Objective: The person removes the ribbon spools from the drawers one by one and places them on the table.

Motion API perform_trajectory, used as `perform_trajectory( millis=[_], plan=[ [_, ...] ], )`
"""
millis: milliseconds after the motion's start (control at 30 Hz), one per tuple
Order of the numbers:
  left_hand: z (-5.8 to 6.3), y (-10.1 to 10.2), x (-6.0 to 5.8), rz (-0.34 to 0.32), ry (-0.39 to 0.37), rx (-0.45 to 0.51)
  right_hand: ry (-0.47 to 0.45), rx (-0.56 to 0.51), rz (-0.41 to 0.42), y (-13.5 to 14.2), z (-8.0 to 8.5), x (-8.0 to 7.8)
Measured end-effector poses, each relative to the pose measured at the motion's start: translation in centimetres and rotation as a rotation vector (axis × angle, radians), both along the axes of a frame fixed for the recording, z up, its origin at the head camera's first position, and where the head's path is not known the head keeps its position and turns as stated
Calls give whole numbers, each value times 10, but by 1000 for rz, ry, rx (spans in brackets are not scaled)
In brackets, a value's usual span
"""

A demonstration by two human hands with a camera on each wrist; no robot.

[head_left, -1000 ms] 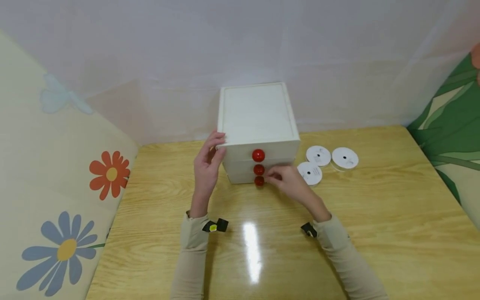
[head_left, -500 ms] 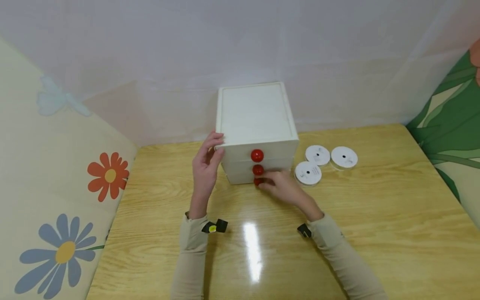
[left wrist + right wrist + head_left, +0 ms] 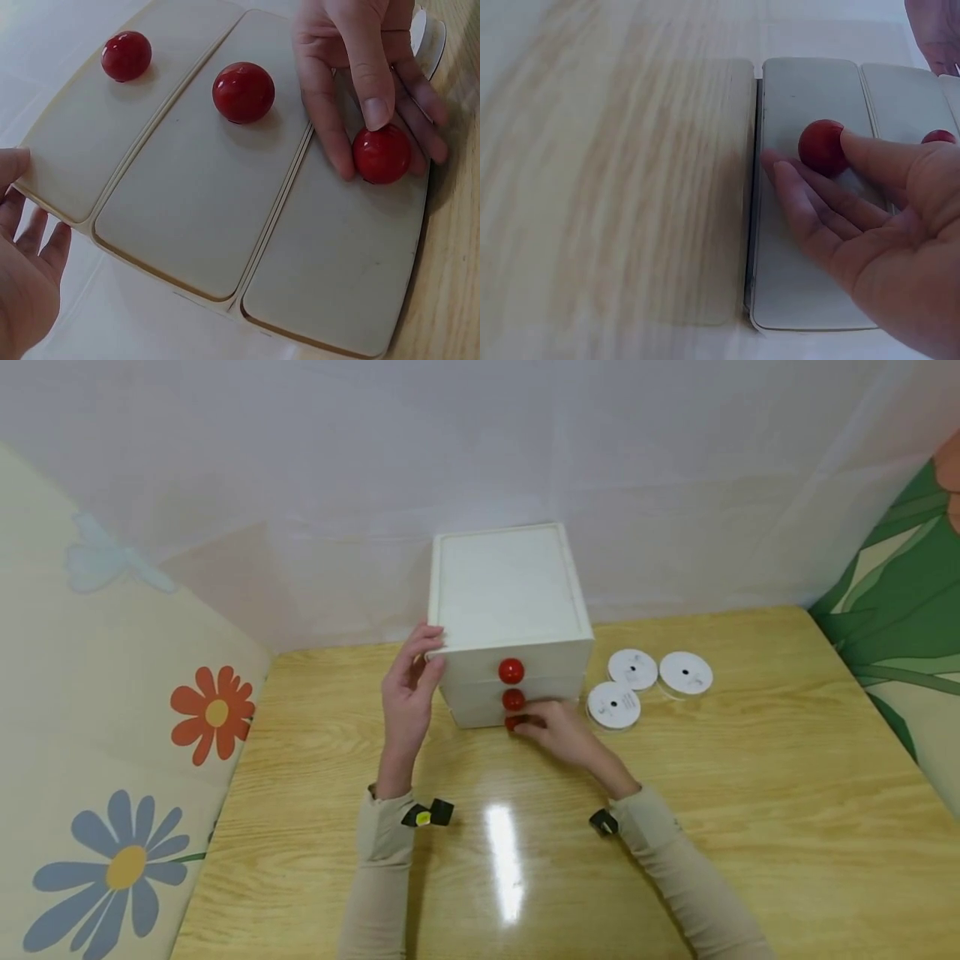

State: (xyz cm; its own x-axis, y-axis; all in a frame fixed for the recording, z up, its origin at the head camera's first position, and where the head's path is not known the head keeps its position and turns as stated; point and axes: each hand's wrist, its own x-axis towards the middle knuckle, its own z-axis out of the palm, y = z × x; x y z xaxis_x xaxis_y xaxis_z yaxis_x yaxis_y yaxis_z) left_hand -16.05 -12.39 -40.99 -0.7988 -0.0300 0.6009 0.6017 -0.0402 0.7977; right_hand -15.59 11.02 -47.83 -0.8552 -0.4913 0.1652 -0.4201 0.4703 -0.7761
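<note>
A cream-white cabinet of three drawers [image 3: 510,585] stands on the table, each drawer front bearing a round red knob. The top knob [image 3: 511,671] and middle knob [image 3: 243,92] are untouched. My left hand [image 3: 408,697] holds the cabinet's upper left front corner, thumb at the front and fingers around the side. With thumb and fingers, my right hand [image 3: 562,735] pinches the bottom drawer knob [image 3: 381,154], partly covering it in the head view. In the left wrist view all three drawer fronts sit flush with the cabinet.
Three white spools [image 3: 613,706] lie flat on the wooden table [image 3: 750,793], just right of the cabinet. A pale cloth backdrop [image 3: 337,485] hangs close behind. Flower-patterned panels [image 3: 127,735] flank the table on both sides.
My right hand has moved slightly left from beside the bottom knob and taken hold of it. My left hand stays at the cabinet's corner. The view has shifted slightly.
</note>
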Motion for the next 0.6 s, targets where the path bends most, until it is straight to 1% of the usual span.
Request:
perform_trajectory(
  millis=[100, 333, 433, 600],
  plan=[
    [0, 0, 0, 1, 0, -1, -17, -1, -3, -1, 0, 0],
    [-2, 0, 0, 3, 0, -6, -124, 28, 5, 0, 2, 5],
    [-1, 0, -1, 0, 4, -11, -138, 26, 5, 1, 5, 10],
    [0, 0, 0, 1, -8, -8, -149, 23, 29, 4, 5, 17]
  ],
)
